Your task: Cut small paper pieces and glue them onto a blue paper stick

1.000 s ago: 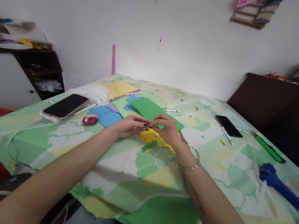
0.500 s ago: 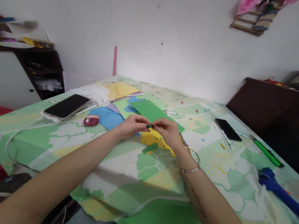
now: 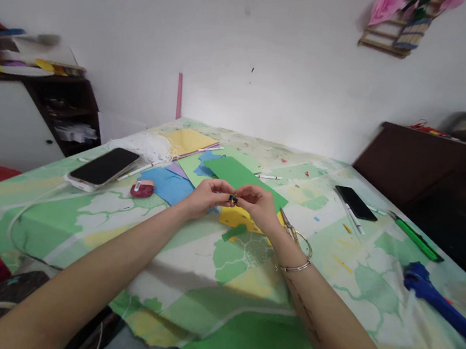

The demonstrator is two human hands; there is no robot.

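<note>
Over the middle of the table, my left hand (image 3: 207,198) and my right hand (image 3: 258,206) meet with thumbs and fingertips pinched together. Between them is a tiny green piece (image 3: 234,196), mostly covered by the fingers; dark spots at the thumb tips look like nails. Below the hands lies yellow paper (image 3: 237,219) with small green scraps on it. Behind them is a sheet of green paper (image 3: 245,175). Scissors (image 3: 289,224) rest on the cloth beside my right wrist, partly hidden by it. Blue paper (image 3: 166,183) lies left of my left hand.
A phone (image 3: 104,167) and a dark red eraser-like block (image 3: 142,188) lie at the left. At the right are another phone (image 3: 355,203), a green utility knife (image 3: 417,237) and a blue tape dispenser (image 3: 443,302). White stringy material (image 3: 146,145) sits at the back left.
My thumbs and fingertips have drawn closer together, and a bit of green now shows between them. Both forearms and the things on the table stay where they were.
</note>
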